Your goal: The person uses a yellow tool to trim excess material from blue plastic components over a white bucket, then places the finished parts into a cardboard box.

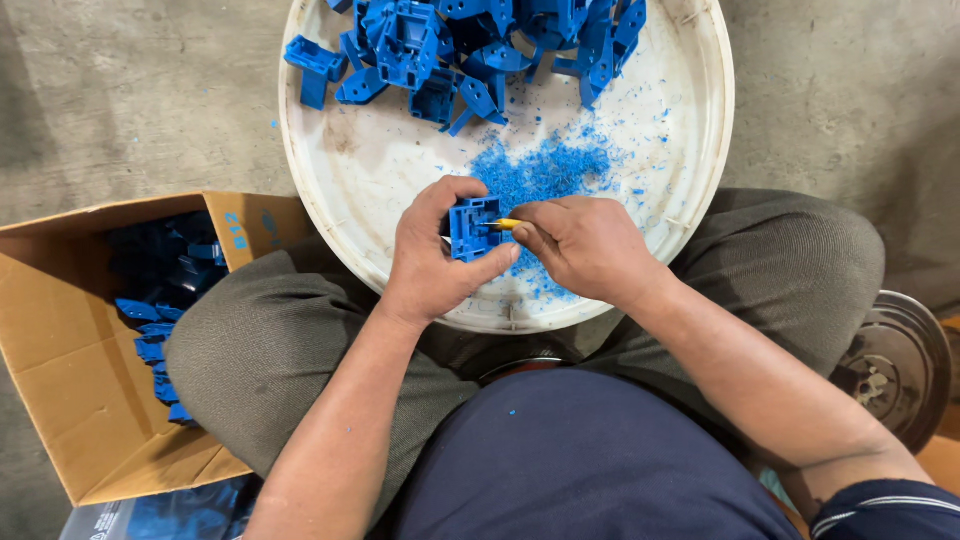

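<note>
white tray on lap, concrete floor

Blue plastic parts and blue shavings lie on a white tray; brown cardboard box; grey floor.

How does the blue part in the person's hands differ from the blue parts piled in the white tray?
The held part is single; the piled parts are many and jumbled. The held part is gripped by the left hand above the shavings, with the right hand putting a yellow tool to it; the piled parts lie untouched at the tray's far side. Both are blue plastic.
</note>
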